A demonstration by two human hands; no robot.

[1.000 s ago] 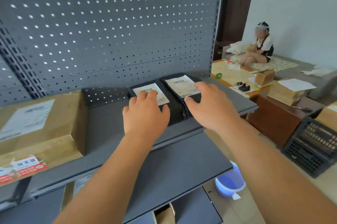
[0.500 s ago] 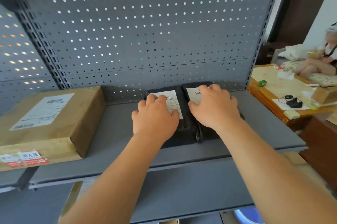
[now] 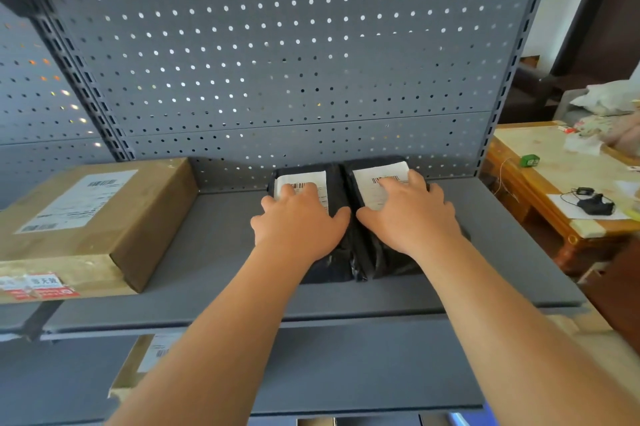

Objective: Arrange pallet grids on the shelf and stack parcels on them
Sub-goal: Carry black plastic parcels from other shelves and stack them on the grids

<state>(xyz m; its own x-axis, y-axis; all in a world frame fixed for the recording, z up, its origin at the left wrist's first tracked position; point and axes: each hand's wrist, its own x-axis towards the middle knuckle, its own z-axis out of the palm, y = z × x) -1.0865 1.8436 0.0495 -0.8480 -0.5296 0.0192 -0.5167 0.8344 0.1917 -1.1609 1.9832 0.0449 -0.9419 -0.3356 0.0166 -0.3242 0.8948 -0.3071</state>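
Atop crinkly black plastic parcels (image 3: pixel 327 266) (image 3: pixel 393 263), flat hands (image 3: pixel 301 223) (image 3: pixel 412 217)

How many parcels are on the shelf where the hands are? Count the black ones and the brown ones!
Black bags: 2 (one, the other)
Brown box: 1
Total: 3
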